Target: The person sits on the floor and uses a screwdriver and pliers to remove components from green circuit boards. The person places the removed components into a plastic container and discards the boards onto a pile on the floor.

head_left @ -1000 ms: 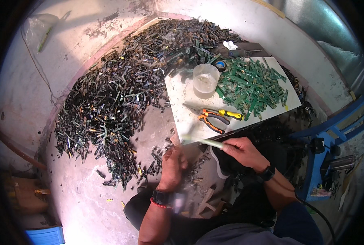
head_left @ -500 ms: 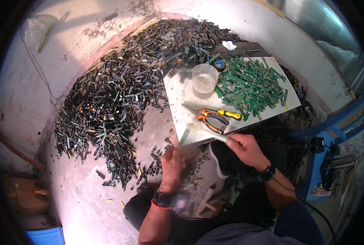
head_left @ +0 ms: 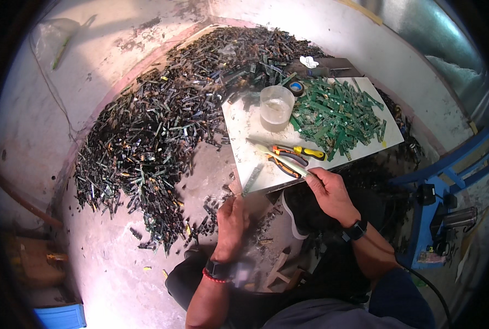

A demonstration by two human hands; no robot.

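My right hand [head_left: 335, 194] is closed round the handle of a pale toothbrush [head_left: 286, 158], whose head points left over the pliers. My left hand [head_left: 232, 222] is closed at the near left edge of a white board [head_left: 324, 171], pinching the lower end of a thin grey-green circuit board strip [head_left: 251, 179]. The strip's upper part rests over the board; my fingers hide its grip end. Beneath the toothbrush lie pliers [head_left: 280, 167] with orange and black handles, beside a yellow and black handled tool [head_left: 310, 154].
A clear plastic cup [head_left: 276, 109] with a little liquid stands on the board, beside green strips [head_left: 340, 118] and a tape roll [head_left: 295, 88]. A large heap of dark strips [head_left: 151, 126] covers the floor at left. A blue metal frame [head_left: 428, 219] stands at right.
The toothbrush has lifted away from the strip and swung up and right over the pliers, with my right hand shifting slightly. My left hand stays put.
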